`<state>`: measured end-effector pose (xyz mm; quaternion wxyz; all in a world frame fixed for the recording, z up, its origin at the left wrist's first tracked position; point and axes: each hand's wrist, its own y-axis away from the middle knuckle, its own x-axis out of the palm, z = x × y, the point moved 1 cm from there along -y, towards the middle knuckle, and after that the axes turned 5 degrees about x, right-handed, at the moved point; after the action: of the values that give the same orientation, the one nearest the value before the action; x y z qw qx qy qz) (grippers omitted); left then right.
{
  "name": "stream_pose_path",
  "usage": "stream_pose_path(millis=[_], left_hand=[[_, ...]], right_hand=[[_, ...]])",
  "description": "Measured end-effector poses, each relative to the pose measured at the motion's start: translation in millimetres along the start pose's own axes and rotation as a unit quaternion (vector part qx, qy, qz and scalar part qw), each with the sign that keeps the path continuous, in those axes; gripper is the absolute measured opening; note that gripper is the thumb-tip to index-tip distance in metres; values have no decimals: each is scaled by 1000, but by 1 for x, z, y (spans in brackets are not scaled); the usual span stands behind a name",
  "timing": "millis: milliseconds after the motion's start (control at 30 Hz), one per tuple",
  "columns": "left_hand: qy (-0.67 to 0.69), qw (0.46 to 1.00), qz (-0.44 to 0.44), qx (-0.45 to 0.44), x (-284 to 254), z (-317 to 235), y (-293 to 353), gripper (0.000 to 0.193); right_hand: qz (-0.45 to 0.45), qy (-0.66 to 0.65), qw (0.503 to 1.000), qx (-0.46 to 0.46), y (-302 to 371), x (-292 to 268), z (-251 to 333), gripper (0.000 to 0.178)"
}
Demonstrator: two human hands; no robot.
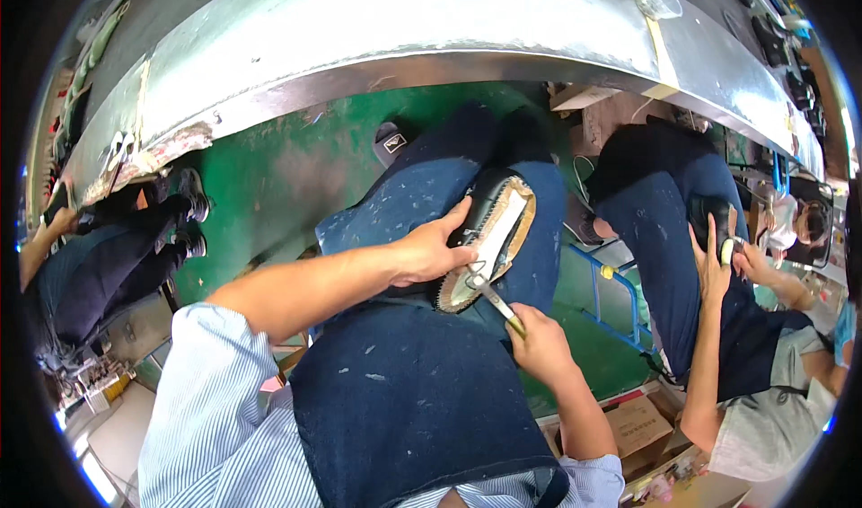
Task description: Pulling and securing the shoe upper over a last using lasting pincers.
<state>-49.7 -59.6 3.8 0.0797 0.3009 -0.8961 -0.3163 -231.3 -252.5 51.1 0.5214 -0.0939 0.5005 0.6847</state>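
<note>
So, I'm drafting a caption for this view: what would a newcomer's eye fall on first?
Probably the upturned black shoe with a pale underside at the centre, held by the left hand, while the right hand holds a yellowish-handled metal tool over its lower end. Next, the long, shiny metal bench curving across the top. At the right, a co-worker in dark blue trousers also handles a black shoe.

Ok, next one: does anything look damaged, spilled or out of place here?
Two things: the silver bench has a ragged, worn-looking patch on its front edge at the left, unlike its smoother middle, and pale smears mark the dark blue apron.
</note>
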Motion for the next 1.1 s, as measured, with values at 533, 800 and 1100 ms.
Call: stream_pose_path(millis=[533,800,1100], left_hand=[[195,979,-38,51,35,57,16,84],[100,990,-18,100,25,61,15,92],[-177,982,-5,66,-10,-6,36,99]], right_hand=[[227,-227,941,109,-19,-49,6,26],[-2,-127,992,-20,-43,-28,38,32],[-81,-302,950,-1,-14,16,-19,34]])
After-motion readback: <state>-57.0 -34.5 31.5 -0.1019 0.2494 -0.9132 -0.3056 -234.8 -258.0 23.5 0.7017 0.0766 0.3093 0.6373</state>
